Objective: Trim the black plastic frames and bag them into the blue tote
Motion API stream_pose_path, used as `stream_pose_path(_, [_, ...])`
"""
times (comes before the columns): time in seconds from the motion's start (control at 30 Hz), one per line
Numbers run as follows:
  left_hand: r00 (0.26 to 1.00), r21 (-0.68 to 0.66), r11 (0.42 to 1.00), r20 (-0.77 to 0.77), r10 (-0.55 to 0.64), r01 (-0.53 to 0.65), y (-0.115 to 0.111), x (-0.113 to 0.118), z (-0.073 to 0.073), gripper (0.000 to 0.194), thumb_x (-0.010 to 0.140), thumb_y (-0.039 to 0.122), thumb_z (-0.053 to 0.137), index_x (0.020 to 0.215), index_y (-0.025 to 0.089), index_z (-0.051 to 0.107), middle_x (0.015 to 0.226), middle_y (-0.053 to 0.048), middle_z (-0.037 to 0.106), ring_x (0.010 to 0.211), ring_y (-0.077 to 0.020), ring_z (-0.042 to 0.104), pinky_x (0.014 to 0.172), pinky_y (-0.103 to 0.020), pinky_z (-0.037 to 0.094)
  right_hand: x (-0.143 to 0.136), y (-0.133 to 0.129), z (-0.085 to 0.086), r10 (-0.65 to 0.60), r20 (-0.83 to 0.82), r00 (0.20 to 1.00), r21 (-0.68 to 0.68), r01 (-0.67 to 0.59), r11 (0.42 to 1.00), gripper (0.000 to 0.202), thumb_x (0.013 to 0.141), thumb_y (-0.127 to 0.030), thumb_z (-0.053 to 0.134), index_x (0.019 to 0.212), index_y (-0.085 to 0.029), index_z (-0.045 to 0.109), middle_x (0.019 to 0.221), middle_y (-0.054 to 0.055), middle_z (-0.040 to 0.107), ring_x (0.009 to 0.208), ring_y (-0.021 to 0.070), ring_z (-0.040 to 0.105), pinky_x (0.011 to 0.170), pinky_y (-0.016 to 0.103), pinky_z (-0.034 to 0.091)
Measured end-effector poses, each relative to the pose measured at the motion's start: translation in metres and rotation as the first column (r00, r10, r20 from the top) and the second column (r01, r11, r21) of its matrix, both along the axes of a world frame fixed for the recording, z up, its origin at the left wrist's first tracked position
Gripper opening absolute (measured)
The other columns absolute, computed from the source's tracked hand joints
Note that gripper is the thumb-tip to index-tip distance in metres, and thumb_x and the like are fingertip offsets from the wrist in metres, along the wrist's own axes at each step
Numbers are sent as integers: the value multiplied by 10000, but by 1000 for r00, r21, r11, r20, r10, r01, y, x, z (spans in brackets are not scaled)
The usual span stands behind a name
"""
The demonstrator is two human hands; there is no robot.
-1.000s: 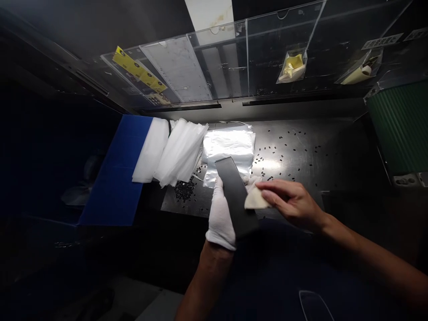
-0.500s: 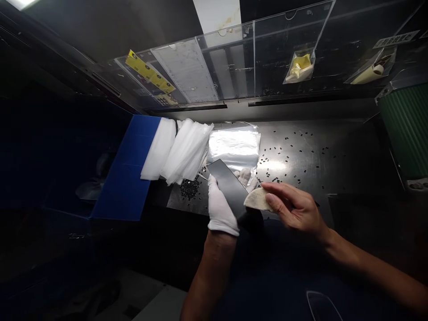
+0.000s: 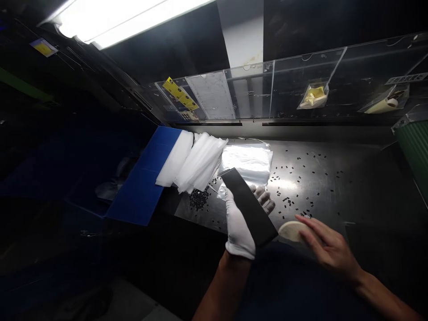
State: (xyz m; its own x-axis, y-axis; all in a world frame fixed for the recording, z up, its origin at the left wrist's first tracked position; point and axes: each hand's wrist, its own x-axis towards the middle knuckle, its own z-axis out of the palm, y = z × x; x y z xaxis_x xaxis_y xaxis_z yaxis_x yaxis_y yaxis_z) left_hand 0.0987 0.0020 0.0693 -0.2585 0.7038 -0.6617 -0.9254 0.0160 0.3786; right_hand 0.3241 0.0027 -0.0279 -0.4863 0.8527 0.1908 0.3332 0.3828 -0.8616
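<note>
Standing here watching, and there's only the head view to go by. Biggest change from half a second ago: the cream pad (image 3: 291, 231) was up at the slab's long edge on the 3 o'clock side, and now it's down by the corner at about 5 o'clock. Can't tell if it's touching there or just beside it. Reads to me like the pad is off the broad face right now, so that face isn't being worked at this instant.

The dark slab (image 3: 249, 207) lies slanted, far end toward 11, near end toward 5. Gloved left hand (image 3: 239, 229) is cupped round it from beneath, thumb along one long edge, fingertips peeking past the other. Bare right hand (image 3: 329, 249), out at 4 o'clock, has the pad pinched between thumb and fingers, not spread wide.

Around the slab: shiny clear bags (image 3: 245, 157) at 12, white sleeves (image 3: 202, 162) at 10, a heap of black chips (image 3: 199, 199) near 9.
</note>
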Motion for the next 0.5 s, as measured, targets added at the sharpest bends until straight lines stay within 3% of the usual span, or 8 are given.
stream_pose_path(0.07, [998,74,996,-40,-41,44,-6,5,-1,675,894,768,554,1078,134,697,1089,-159,716,943,-276,728,809,-402,630,2,9,7,-196,71,978,-155,205,966,284,1011,-380,605,1251,-277,718,1184,55,767,1058,238,737,837,310,616])
stream_pose_path(0.13, [993,103,991,-92,-80,89,-12,8,-1,720,906,792,497,1105,127,693,1083,-164,717,910,-270,731,745,-366,622,0,18,16,-315,121,941,-317,337,887,340,1001,-490,588,1209,-264,733,1107,52,788,973,238,750,724,284,614])
stream_pose_path(0.23, [974,72,985,-178,-142,156,-19,11,-4,767,939,798,393,1120,114,687,1084,-184,728,795,-255,734,633,-339,599,-6,31,11,-353,85,932,-477,349,806,467,968,-574,588,1264,-229,696,991,60,790,800,234,736,578,288,574])
stream_pose_path(0.3, [961,50,980,-213,-178,193,-24,10,-8,771,955,790,350,1124,117,685,1108,-192,733,747,-243,731,605,-333,587,-9,38,-13,-314,88,945,-531,312,788,510,958,-595,578,1291,-221,672,1013,59,785,815,238,730,641,319,588])
stream_pose_path(0.4, [947,60,968,-232,-223,243,-32,8,-12,787,952,804,313,1154,137,679,1141,-185,732,721,-237,730,596,-335,576,-13,45,-69,-241,231,943,-567,332,754,494,955,-577,549,1232,-193,692,1071,85,778,952,277,731,813,379,585])
stream_pose_path(0.5, [936,70,956,-237,-262,286,-40,8,-12,827,954,811,234,1178,146,672,1171,-192,731,722,-250,738,592,-348,568,-16,42,-123,-202,387,899,-579,408,706,363,953,-472,594,1068,-151,719,1005,120,766,957,292,721,879,432,560])
